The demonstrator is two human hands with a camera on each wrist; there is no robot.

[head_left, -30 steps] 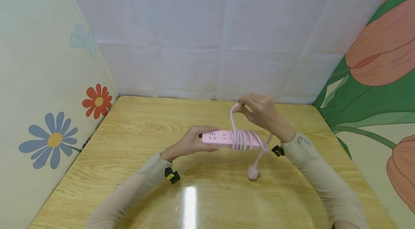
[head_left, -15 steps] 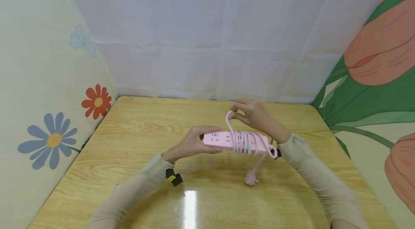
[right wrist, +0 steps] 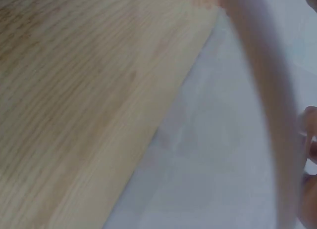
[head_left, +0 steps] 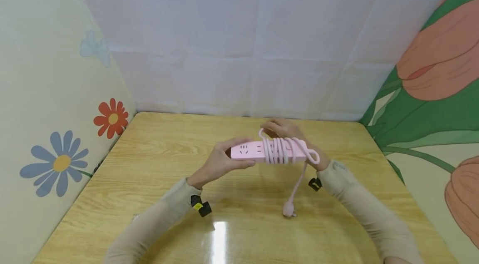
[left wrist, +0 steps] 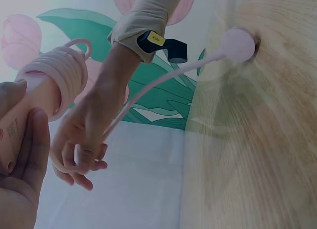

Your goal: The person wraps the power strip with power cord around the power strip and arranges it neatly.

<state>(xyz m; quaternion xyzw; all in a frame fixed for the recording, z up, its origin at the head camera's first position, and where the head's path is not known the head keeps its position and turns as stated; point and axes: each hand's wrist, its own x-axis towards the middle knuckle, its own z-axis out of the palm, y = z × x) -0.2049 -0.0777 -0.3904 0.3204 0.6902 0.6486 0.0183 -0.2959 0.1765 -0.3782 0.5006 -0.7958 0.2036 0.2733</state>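
A pink power strip point(head_left: 247, 151) is held up over the table, its sockets facing me. My left hand point(head_left: 215, 164) grips its left end, thumb and fingers on opposite edges. Several turns of pale pink cord point(head_left: 277, 151) wrap its right half, with a loose loop at the right end. Behind the strip, my right hand point(head_left: 278, 127) holds the cord and is partly hidden in the head view; the left wrist view shows its fingers point(left wrist: 79, 155) curled at the cord. The plug point(head_left: 288, 209) dangles below. In the right wrist view the cord point(right wrist: 272, 100) passes close and blurred.
The wood-grain table point(head_left: 168, 135) stretches beneath both arms, with a bright reflection near the front. White cloth point(head_left: 198, 48) hangs behind its back edge. Flower-patterned sheets point(head_left: 60, 89) stand at the sides. A small black camera point(head_left: 201, 206) is strapped to each wrist.
My right hand has brought the cord's top loop down and behind the strip. The strip has risen slightly since half a second ago. My left hand keeps its grip, and the plug still dangles.
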